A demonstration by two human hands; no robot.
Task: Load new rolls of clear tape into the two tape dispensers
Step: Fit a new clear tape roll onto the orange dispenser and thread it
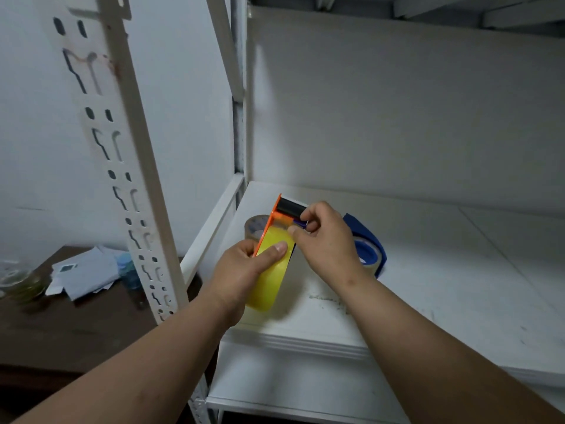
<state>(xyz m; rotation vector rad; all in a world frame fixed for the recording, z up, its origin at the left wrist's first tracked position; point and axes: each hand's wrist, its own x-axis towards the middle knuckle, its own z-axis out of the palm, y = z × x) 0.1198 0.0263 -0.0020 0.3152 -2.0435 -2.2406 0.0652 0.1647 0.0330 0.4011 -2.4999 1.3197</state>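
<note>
Yellow-tinted tape, a full roll point(269, 270), sits in the orange dispenser point(270, 223) held just above the white shelf point(428, 270) at centre frame. The left hand point(244, 267) grips roll and frame, thumb pressed on the tape; the right hand point(324, 237) has its fingers pinched narrow at the black roller point(292, 206), apparently on the tape's free end (too small to be sure). The step looks like threading; next, the end wants drawing over the roller to the cutter. A blue dispenser point(367, 249) waits just right, a spare roll point(253, 229) behind. No writing is legible.
</note>
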